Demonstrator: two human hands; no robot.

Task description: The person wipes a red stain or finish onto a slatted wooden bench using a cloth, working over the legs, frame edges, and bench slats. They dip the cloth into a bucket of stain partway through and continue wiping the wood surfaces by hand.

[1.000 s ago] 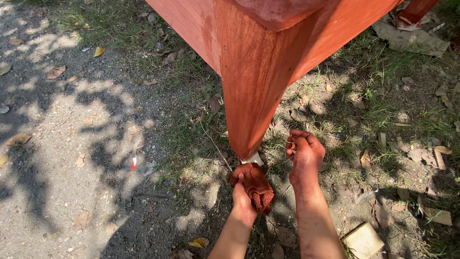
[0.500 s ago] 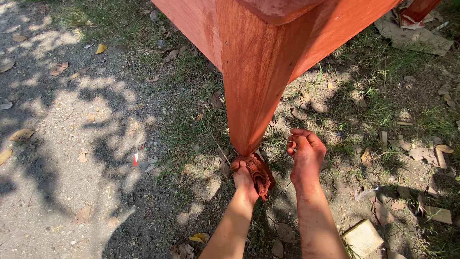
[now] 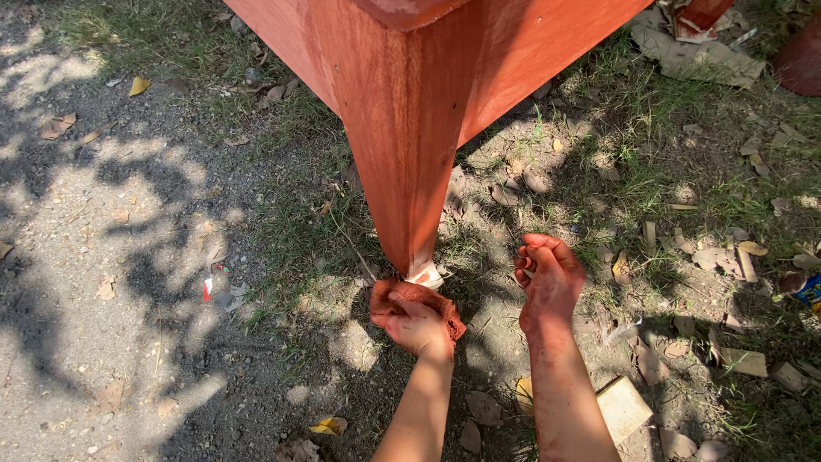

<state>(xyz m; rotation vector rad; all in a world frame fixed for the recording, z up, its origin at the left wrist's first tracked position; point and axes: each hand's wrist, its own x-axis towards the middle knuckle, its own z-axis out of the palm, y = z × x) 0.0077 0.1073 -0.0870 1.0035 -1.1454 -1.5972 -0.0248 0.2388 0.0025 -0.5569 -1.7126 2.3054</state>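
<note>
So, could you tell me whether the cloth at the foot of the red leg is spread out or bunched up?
Bunched up. The left hand grips the stained cloth in a crumpled wad against the bottom of the leg.

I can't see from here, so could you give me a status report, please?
Left hand grips stained rag at red wooden leg foot. Right hand free, stained. Nothing blocking.

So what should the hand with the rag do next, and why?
Probably wipe the rag up the leg. The left hand presses the stained rag against the foot of the leg, where a pale unstained patch shows. The right hand, stained red, hovers empty beside it.
</note>
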